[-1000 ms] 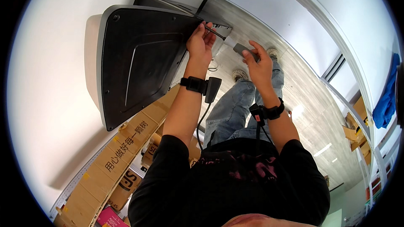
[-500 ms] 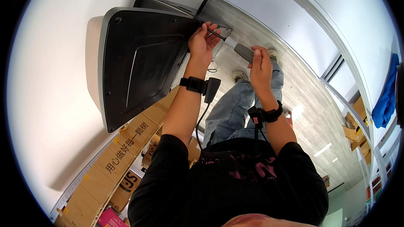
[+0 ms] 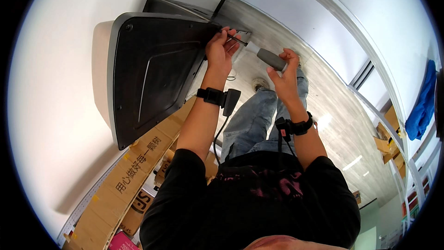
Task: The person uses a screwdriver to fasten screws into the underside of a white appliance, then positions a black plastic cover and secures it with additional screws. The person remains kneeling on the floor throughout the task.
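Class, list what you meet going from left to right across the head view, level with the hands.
Black panel → left hand on the thin metal shaft → grey screwdriver handle → right hand → blue cloth hanging at the far right.

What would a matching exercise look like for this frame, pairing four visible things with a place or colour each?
Things:
1. screwdriver handle
2. black back panel
3. cardboard boxes
4. blue cloth

Descriptions:
A. far right, hanging by the shelving
B. grey, gripped in the right hand
C. brown, lower left, below the panel
D. at the left hand's fingertips, by its corner

Pairs: 1-B, 2-D, 3-C, 4-A
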A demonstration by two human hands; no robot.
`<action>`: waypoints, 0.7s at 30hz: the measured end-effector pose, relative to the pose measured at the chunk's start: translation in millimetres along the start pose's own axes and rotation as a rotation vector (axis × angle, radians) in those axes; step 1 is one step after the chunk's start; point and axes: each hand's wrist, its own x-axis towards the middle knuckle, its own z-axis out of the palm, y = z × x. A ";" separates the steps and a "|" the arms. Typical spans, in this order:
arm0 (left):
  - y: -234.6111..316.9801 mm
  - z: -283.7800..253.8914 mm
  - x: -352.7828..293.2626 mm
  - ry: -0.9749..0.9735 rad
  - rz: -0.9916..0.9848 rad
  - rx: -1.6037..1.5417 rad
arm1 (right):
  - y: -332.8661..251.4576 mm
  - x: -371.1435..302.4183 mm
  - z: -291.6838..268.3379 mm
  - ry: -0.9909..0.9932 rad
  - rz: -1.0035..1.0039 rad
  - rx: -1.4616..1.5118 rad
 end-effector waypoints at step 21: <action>-0.7 -1.4 -6.0 0.008 -0.010 -0.018 | -18.1 1.0 -7.6 -0.260 0.656 0.326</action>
